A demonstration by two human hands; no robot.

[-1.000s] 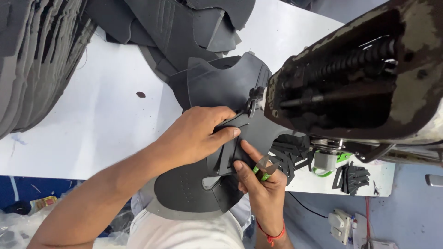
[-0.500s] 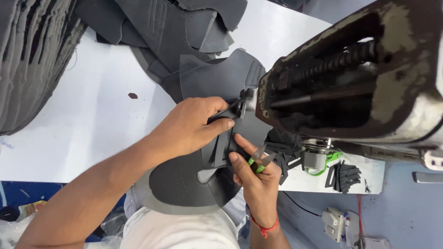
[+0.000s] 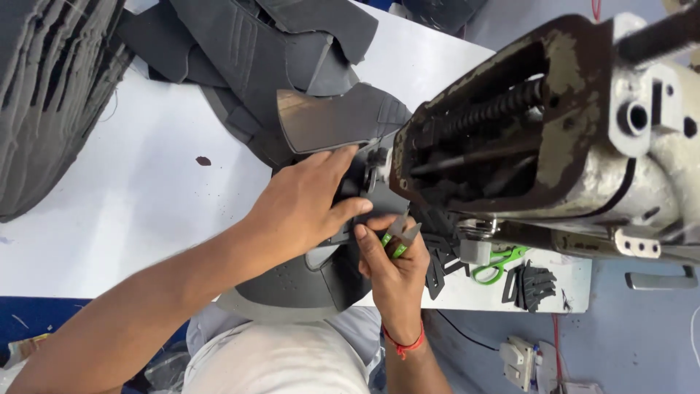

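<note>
While the left hand (image 3: 306, 204) presses flat, fingers spread, pinning the dark grey shoe upper (image 3: 332, 124) under the sewing machine (image 3: 554, 138) head, it keeps the piece steady on the white table (image 3: 138, 211); the right hand (image 3: 394, 255) pinches green thread snips (image 3: 397, 237) at the seam, close enough to trim.

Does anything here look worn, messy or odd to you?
The sewing machine's cream metal head has large brown patches where paint has worn off. A small dark spot marks the white table.

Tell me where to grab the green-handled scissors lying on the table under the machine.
Grip the green-handled scissors by their finger loops, coming from the right, open table side. The loops lie flat and exposed there, while the blade end points left and tucks under the sewing machine, probably too cramped to reach.
</note>
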